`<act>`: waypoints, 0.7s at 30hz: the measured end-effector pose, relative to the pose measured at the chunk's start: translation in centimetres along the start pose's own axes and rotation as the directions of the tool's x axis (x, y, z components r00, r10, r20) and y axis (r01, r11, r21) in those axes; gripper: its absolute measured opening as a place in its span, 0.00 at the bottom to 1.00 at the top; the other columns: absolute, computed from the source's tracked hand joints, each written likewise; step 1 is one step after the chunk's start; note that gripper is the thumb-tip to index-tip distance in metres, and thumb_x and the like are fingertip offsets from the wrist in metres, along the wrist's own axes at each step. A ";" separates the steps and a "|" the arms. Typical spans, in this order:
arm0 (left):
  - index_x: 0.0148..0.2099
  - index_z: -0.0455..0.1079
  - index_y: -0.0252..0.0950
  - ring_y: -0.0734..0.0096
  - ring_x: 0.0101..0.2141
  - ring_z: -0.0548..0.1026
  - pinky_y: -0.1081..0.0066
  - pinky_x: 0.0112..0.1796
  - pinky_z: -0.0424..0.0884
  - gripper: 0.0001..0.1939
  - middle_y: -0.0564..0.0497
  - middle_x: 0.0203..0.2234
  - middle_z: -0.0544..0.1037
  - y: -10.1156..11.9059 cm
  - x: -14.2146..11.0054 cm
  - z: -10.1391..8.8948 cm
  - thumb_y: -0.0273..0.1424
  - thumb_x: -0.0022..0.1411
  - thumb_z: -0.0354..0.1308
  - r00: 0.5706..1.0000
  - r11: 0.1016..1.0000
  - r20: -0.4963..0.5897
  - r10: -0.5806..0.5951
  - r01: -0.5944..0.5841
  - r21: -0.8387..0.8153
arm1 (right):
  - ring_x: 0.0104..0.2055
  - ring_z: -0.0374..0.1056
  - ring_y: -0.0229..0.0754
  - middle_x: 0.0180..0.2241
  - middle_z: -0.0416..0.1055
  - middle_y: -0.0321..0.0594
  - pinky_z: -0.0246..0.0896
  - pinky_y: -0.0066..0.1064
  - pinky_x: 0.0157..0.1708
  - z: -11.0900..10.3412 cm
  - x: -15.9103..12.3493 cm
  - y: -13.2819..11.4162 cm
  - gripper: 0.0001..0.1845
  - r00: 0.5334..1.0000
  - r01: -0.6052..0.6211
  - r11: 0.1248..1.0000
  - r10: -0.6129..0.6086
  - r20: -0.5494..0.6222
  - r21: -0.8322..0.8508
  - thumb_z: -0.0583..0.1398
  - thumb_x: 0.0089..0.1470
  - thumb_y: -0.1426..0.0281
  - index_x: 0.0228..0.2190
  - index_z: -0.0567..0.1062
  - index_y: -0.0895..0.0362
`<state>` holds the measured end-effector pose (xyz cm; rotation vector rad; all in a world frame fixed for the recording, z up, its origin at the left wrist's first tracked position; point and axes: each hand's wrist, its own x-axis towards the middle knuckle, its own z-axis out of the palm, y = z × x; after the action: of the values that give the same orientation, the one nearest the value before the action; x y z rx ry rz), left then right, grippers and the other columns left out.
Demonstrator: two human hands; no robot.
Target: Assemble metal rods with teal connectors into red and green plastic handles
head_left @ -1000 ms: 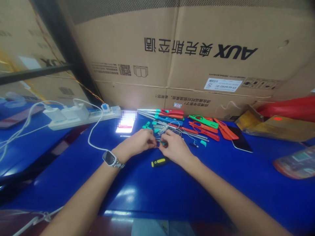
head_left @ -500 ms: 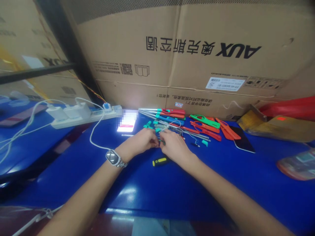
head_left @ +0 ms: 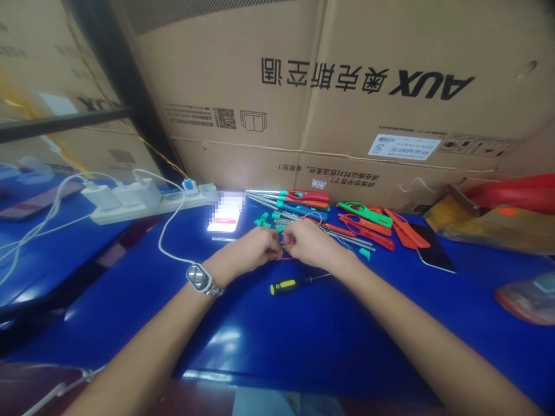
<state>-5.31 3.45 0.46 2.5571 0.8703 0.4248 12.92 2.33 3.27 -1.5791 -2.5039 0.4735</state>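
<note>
My left hand (head_left: pixel 262 247), with a watch (head_left: pixel 200 278) on its wrist, is closed in a pinch. Close beside it, fingertips nearly meeting, my right hand (head_left: pixel 307 245) is pinched too. What they hold is small and mostly hidden by the fingers; a thin red strand (head_left: pixel 284 258) shows just below the fingertips. A screwdriver (head_left: pixel 286 285) with a black and yellow handle lies nearer to me. Behind the hands are long-nosed lighters (head_left: pixel 306 196), thin metal tubes, loose wires and small teal plastic pieces (head_left: pixel 262 220).
Green and red lighter casings (head_left: pixel 366 215) lie to the right, beside a dark phone (head_left: pixel 436 248). A lit phone (head_left: pixel 225 212) and a power strip (head_left: pixel 125 211) with white chargers are on the left. A large cardboard box (head_left: pixel 338 115) stands behind the blue table (head_left: pixel 243 341).
My right hand has turned slightly and its forearm has shifted right, so the screwdriver's shaft now shows. The red strand below the fingertips has come into view. My left hand stays nearly in place.
</note>
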 end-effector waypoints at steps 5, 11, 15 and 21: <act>0.35 0.80 0.36 0.71 0.33 0.75 0.71 0.37 0.70 0.08 0.50 0.32 0.78 0.0 0.0 -0.2 0.19 0.60 0.61 1.000 1.000 0.007 0.016 -0.016 -0.014 | 0.32 0.71 0.40 0.31 0.77 0.42 0.53 0.27 0.26 -1.3 0.4 -0.4 0.09 0.998 0.004 0.997 0.002 0.068 -0.078 0.61 0.49 0.77 0.32 0.80 0.58; 0.35 0.80 0.35 0.70 0.33 0.76 0.71 0.37 0.71 0.07 0.49 0.31 0.79 -0.4 0.1 0.2 0.19 0.59 0.62 1.000 1.000 0.005 0.017 -0.017 -0.009 | 0.25 0.73 0.41 0.27 0.78 0.44 0.60 0.26 0.22 -2.6 1.5 -1.4 0.11 0.953 -0.076 0.993 0.101 0.286 -0.095 0.62 0.45 0.78 0.34 0.79 0.60; 0.35 0.80 0.34 0.70 0.33 0.76 0.71 0.37 0.71 0.06 0.48 0.32 0.79 -0.4 0.1 0.2 0.21 0.60 0.62 1.000 1.000 0.002 0.023 -0.023 -0.005 | 0.23 0.73 0.42 0.29 0.79 0.48 0.64 0.28 0.22 -3.4 2.0 -2.3 0.12 0.916 -0.096 0.989 0.134 0.379 -0.117 0.61 0.47 0.78 0.36 0.79 0.63; 0.33 0.79 0.34 0.71 0.33 0.77 0.72 0.38 0.72 0.10 0.48 0.33 0.80 -0.4 0.1 0.0 0.17 0.60 0.59 0.997 0.995 0.008 0.076 -0.076 -0.067 | 0.41 0.76 0.50 0.43 0.78 0.52 0.66 0.31 0.33 -3.2 1.3 -3.0 0.14 0.977 0.058 0.970 -0.007 0.213 -0.234 0.63 0.50 0.73 0.41 0.78 0.60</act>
<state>-5.44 3.83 0.31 2.5347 0.7441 0.4544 10.75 2.91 7.21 -1.6432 -2.8363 0.3627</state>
